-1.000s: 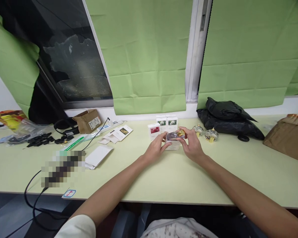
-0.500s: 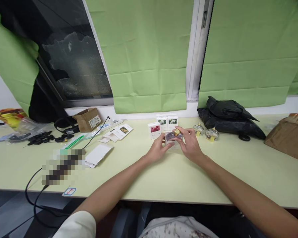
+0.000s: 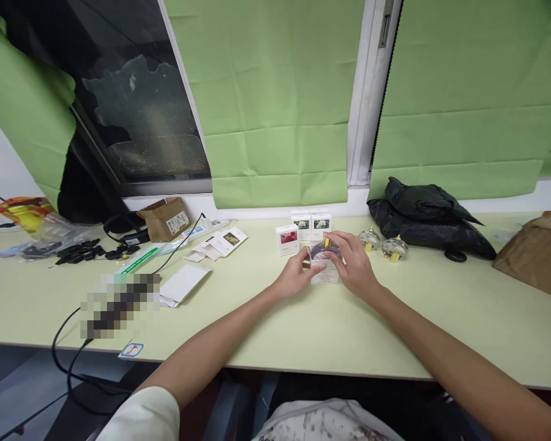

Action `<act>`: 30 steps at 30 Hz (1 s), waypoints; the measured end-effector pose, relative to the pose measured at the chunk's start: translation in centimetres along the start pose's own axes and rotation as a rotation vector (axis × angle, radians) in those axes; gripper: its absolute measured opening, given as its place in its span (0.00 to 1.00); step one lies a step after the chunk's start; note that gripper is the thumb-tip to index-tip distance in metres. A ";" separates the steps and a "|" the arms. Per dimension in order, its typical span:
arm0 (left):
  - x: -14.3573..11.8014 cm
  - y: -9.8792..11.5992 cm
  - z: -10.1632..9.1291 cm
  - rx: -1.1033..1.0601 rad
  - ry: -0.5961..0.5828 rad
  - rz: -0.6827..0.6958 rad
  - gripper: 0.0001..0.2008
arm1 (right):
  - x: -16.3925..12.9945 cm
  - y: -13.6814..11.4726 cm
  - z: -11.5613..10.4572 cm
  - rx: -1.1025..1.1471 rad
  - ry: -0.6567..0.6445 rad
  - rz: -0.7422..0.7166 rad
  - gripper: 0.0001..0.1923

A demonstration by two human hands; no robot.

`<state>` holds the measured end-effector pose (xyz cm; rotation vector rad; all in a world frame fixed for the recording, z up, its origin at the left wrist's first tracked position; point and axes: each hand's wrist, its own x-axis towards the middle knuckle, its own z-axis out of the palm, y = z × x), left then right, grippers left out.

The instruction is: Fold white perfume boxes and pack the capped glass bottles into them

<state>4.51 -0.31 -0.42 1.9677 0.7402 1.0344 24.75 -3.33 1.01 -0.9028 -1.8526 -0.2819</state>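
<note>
A small white printed box (image 3: 325, 275) stands on the table in front of me. My left hand (image 3: 294, 275) grips its left side, fingers behind and thumb across the near top edge. Above the box's open top, my right hand (image 3: 357, 262) has its fingers around a round glass perfume bottle (image 3: 319, 250) with a gold cap (image 3: 326, 240). The bottle's lower part is hidden by the box and thumbs, so its depth inside is unclear. To the right stand two similar glass perfume bottles (image 3: 394, 248) with gold parts.
Behind my hands are a box with a pink flower (image 3: 287, 240) and two with white flowers (image 3: 321, 225). Flattened white cartons (image 3: 186, 283) lie left, near a cabled, blurred-out object (image 3: 119, 306) and a brown carton (image 3: 164, 220). Black plastic bags (image 3: 431, 229) and a brown package (image 3: 535, 257) are right.
The bottle has turned in my right hand, its gold cap now more upright, and it sits against the box's opening. The box's printed near face shows more clearly. The view has shifted slightly.
</note>
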 end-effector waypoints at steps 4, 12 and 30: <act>0.1 -0.1 0.0 -0.016 0.005 0.002 0.24 | 0.1 -0.2 0.0 0.023 -0.002 0.019 0.23; 0.2 -0.1 0.1 -0.037 0.016 -0.020 0.25 | 0.1 -0.3 -0.2 0.057 0.021 0.042 0.23; 0.3 -0.3 0.1 -0.019 0.023 -0.015 0.23 | 0.1 0.2 0.2 -0.011 0.020 -0.039 0.18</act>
